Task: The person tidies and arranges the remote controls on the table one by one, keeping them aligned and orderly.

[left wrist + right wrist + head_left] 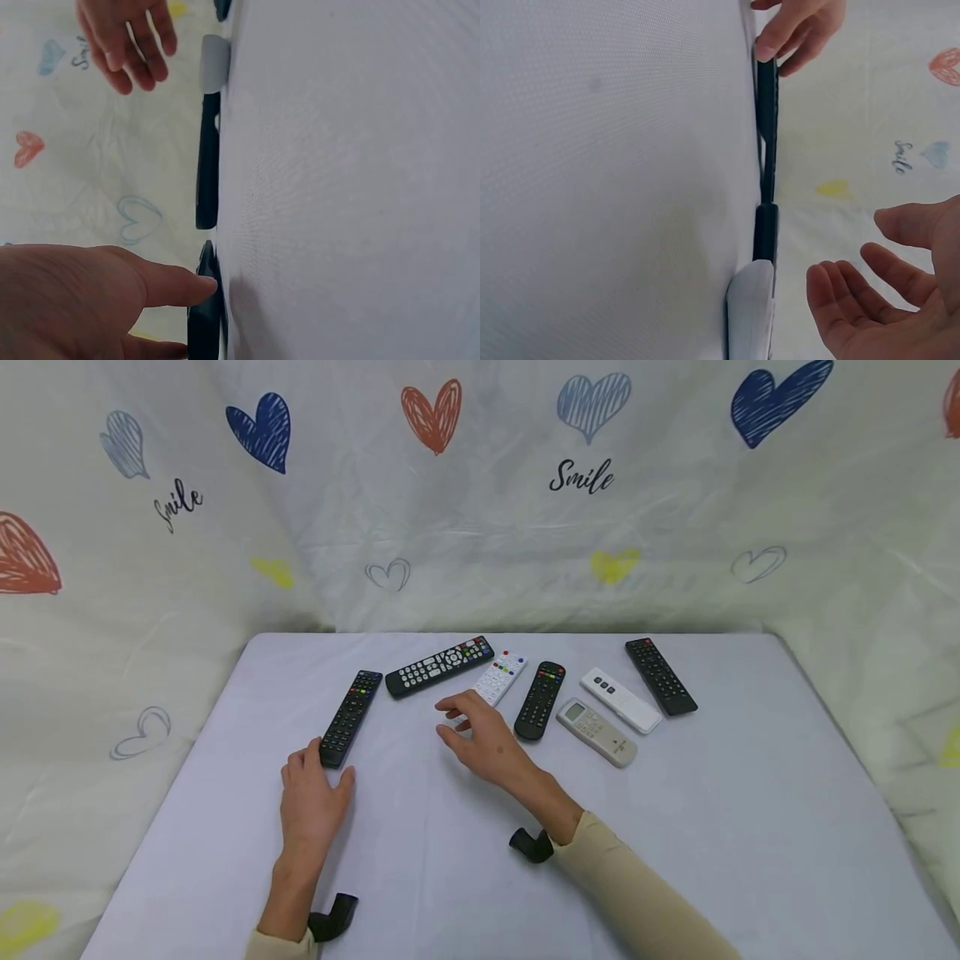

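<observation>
At the near end of a slim black remote control point(351, 718) is my left hand point(311, 802); its fingers are mostly straight, with the fingertips by the remote's lower left edge and the thumb spread to the right. Whether the fingertips touch the remote cannot be told. In the left wrist view the thumb point(176, 287) lies in front of the dark remote's side. My right hand point(487, 743) hovers, loosely bent and holding nothing, over the near end of a white remote control point(504, 672), hiding that end. The right wrist view shows the palm point(900, 300) bare.
Angled behind is a black remote with white buttons point(438, 667). To the right lie a rounded black remote point(540, 700), a grey remote with a small screen point(596, 732), a white slim remote point(621, 700) and another black remote point(662, 677). A heart-printed cloth point(480, 527) hangs behind the white table point(750, 827).
</observation>
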A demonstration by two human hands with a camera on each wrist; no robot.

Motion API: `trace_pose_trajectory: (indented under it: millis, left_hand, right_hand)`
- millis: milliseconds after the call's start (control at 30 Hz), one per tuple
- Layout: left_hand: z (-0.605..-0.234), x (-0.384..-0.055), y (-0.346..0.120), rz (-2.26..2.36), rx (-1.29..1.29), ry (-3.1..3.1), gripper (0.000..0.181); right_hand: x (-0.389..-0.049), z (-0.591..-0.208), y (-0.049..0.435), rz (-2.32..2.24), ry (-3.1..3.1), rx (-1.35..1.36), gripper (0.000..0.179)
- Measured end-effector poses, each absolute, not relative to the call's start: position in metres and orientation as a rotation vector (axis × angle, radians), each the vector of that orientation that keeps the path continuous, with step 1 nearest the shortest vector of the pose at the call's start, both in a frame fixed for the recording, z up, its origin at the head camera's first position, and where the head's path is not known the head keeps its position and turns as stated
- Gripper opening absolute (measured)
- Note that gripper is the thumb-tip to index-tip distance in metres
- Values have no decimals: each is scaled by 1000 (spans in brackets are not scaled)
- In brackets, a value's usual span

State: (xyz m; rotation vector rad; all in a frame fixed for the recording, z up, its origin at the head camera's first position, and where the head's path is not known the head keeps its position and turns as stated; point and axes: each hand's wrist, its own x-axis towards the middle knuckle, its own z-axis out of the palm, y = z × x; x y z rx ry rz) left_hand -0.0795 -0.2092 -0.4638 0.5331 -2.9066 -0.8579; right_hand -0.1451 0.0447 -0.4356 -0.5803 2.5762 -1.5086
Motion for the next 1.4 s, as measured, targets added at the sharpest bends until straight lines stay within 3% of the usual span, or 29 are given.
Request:
trace_pose_trajectory:
  millis: [900, 1400]
  left_hand:
    - [-465, -81, -210, -876, 582, -2897, 67]
    - [-471, -84, -214, -915, 589, -2825, 62]
  right_hand:
    - [-153, -438, 29, -1584, 2488, -591, 31]
    - [-160, -444, 21, -1586, 2432, -539, 41]
